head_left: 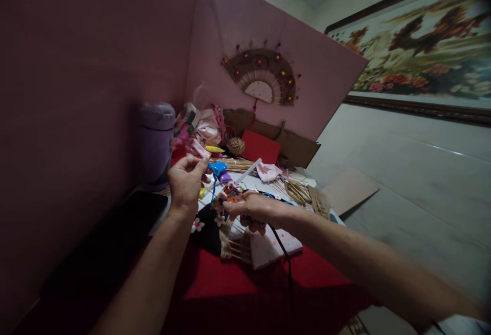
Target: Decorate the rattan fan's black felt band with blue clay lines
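Your forearms (163, 258) extend forward: left hand (186, 181) pinching blue material (219, 168) at the fingertips, right hand (253, 209) gripping a multicoloured object (231, 191).

This looks like a room in a home, one corner turned over to handicrafts. A large framed picture of horses (422, 48) hangs on a pale, glossy wall (418, 156) — household décor — while a red cloth (230, 281) drapes the worktop. Pink boards (322, 79) stand behind it, one bearing a decorated fan (268, 59), and a ball of twine (235, 145), thin sticks (245, 164) and red card (261, 147) crowd together below.
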